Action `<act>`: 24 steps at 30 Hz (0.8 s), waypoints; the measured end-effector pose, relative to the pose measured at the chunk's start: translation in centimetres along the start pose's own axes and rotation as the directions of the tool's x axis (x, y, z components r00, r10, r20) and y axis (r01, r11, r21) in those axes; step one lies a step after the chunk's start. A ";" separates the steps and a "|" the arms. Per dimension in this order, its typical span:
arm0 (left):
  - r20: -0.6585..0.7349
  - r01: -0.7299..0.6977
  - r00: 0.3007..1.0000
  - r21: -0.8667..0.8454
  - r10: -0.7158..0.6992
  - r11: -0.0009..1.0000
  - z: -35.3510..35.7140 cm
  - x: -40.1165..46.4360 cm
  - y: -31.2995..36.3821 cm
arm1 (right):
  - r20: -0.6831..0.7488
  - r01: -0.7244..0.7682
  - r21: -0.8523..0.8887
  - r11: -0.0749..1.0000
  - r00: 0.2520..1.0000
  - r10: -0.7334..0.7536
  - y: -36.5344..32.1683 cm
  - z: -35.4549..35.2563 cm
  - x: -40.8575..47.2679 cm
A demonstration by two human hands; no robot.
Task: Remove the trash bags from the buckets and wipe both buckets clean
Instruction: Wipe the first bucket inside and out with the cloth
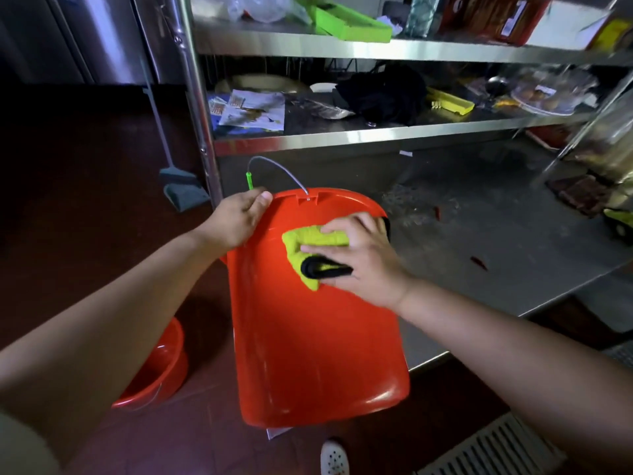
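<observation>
Surface: a steel worktop (513, 241), scuffed and strewn with small red scraps, is seen at the foot of a steel shelving rack (342, 49); one end of a red bucket (318, 337) is propped on its front edge.
Room: a dim kitchen or store room is shown, with a dark reddish tiled floor (85, 186), a white floor grating (496, 447) at lower right and a broom (181, 186) leaned against the rack's left post.
Shelves: two tiers are visible, cluttered with a green tray (352, 24), printed papers (250, 111), a black cloth bundle (383, 94), a yellow tray (450, 102) and a clear plate of food (544, 94).
Buckets: two are counted, both red; the one being wiped is tipped on its side with its base toward the camera and its wire handle (277, 169) lifted, while the second bucket (157, 368) stands on the floor at lower left, partly hidden by the left forearm.
Cloths: one yellow-green cloth (308, 245) with a black edge is pressed against the tipped bucket's outer wall.
Left hand (239, 217): closed on the bucket's rim beside the handle's green sleeve, thumb on top.
Right hand (359, 255): laid flat with fingers spread on the cloth, holding it to the bucket.
Footwear: one white perforated shoe (334, 457) is seen at the bottom edge.
</observation>
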State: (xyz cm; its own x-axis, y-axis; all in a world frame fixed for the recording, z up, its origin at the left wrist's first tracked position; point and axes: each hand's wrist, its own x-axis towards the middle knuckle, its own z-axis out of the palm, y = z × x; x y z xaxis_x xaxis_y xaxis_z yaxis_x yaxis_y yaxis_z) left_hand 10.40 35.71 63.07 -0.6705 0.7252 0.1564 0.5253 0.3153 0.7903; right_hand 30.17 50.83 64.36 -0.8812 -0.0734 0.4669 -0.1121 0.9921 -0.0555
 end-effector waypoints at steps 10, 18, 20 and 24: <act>-0.295 -0.091 0.918 0.492 0.264 0.866 -0.1 -0.7 2.0 | -0.024 -0.183 0.006 0.983 0.983 0.184 -0.3 0.7 2.3; 0.103 -0.274 0.953 0.693 0.285 0.667 1.8 3.0 5.4 | 0.111 -0.005 0.055 0.998 0.994 -0.001 -5.3 -0.3 -4.5; 0.072 -0.242 0.960 0.696 0.270 0.676 1.6 3.2 4.8 | 0.166 0.046 0.082 0.996 0.984 -0.060 -6.6 -0.6 -7.0; 0.048 -0.207 0.969 0.687 0.241 0.697 1.1 3.1 4.1 | 0.207 0.112 0.152 0.982 0.968 -0.142 -7.7 -1.5 -9.5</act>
State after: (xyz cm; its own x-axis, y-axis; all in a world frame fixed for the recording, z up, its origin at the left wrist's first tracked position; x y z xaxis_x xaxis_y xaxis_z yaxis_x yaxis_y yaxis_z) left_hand 11.07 39.94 66.18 -0.4981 0.8085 0.3134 0.8648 0.4897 0.1112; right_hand 40.09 44.04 61.66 -0.9322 -0.2330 0.2771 -0.2783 0.9507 -0.1366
